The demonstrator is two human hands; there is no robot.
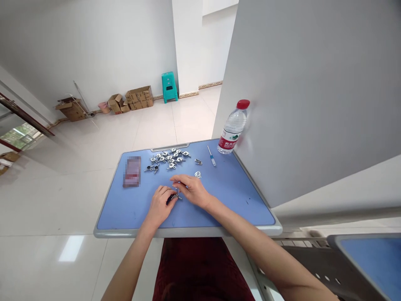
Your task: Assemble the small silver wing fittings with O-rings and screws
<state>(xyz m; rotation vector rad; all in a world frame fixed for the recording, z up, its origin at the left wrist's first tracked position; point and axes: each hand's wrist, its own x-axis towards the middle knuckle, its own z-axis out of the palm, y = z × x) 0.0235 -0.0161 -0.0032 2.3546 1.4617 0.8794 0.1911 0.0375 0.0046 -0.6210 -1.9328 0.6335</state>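
On the blue desk top (125, 209), my left hand (161, 203) is closed round a small metal part (176, 196) with a dark piece at its side, pressing it near the desk surface. Just above and right of it is my right hand (191, 189), its thumb and fingers drawn together in a pinch over the part. Something thin seems to stand between those fingertips, too small to name. Beyond the hands lies a pile of similar small metal parts (171, 158), with two black round-topped pieces (153, 168) at its near left. Thin metal plates (197, 174) lie just past my right hand.
A small screwdriver (212, 159) and a few metal pieces (198, 161) lie at the back right. A water bottle (231, 133) stands by the grey panel (313, 104). At left is a blurred flat rectangle (132, 171). Cardboard boxes (140, 99) and a green stool (169, 87) line the wall.
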